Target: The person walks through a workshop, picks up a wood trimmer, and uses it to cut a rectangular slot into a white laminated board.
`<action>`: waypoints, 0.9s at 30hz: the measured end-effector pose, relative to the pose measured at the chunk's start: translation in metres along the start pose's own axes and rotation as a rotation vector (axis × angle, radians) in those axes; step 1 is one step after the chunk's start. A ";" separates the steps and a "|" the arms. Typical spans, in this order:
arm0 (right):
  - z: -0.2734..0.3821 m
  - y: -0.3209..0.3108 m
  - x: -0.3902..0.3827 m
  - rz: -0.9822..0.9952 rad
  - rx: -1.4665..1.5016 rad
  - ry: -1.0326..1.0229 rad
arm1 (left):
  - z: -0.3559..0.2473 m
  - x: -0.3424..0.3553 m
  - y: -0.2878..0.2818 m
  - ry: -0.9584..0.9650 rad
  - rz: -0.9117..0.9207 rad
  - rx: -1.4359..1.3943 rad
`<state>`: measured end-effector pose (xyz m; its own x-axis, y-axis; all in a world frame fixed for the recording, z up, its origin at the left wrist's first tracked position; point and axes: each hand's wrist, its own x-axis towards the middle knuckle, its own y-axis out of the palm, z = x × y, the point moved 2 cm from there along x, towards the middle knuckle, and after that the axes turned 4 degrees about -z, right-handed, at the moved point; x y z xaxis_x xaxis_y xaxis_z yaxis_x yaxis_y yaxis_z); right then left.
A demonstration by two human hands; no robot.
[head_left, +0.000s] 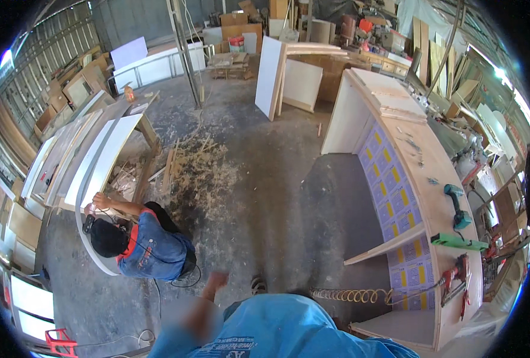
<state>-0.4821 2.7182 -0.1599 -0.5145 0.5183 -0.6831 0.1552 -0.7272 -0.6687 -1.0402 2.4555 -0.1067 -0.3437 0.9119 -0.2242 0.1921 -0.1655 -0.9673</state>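
Your left hand [218,279] is hanging above the grey floor [277,209]; whether its fingers are standing apart or together, you cannot tell. Your right hand is falling outside the view. A crouching co-worker [157,247] is working near your left hand. To your right, a coiled hose [360,295] is running toward a wooden counter [430,207], where a green drill [458,206] is lying.

Clad in a bright blue shirt [301,322], creased across the front, with dark printed lettering [235,346] toward the left and 1 matching blue sleeve [170,342] visible. Ungloved at the left hand [218,279]. Shod in dark footwear [258,284] with paler bands, too small for detail.
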 end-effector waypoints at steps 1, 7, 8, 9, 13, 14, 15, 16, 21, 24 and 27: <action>0.053 -0.009 0.036 -0.003 0.013 -0.110 | 0.059 0.015 -0.050 -0.032 -0.270 0.088; 0.003 -0.066 0.098 -0.075 -0.124 0.010 | -0.169 0.234 -0.475 0.324 0.096 -1.800; 0.016 -0.079 0.133 -0.097 -0.181 -0.071 | -0.178 0.240 -0.518 0.475 0.096 -1.796; 0.016 -0.097 0.168 -0.155 -0.253 -0.132 | -0.195 0.249 -0.556 0.664 0.118 -1.784; 0.019 -0.161 0.295 -0.031 -0.177 -0.069 | -0.261 0.302 -0.643 1.191 0.464 -2.053; 0.016 -0.200 0.329 -0.029 -0.213 -0.068 | -0.259 0.316 -0.654 1.296 0.447 -2.026; -0.013 -0.214 0.359 -0.033 -0.201 -0.043 | -0.281 0.349 -0.662 1.371 0.503 -2.006; -0.027 -0.246 0.392 -0.056 -0.232 -0.047 | -0.285 0.368 -0.673 1.443 0.515 -1.970; 0.065 -0.431 0.538 -0.005 0.021 0.007 | -0.295 0.480 -0.705 1.438 0.421 -1.789; 0.014 -0.544 0.589 -0.282 0.435 0.089 | -0.275 0.534 -0.728 1.641 0.306 -1.790; 0.083 -0.613 0.647 -0.281 0.452 -0.016 | -0.233 0.605 -0.756 1.565 0.189 -1.474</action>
<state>-0.9799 3.4618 -0.1679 -0.4970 0.7169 -0.4889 -0.3674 -0.6843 -0.6299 -1.1792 3.2197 0.5166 0.4473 0.5324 0.7187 0.7721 -0.6355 -0.0098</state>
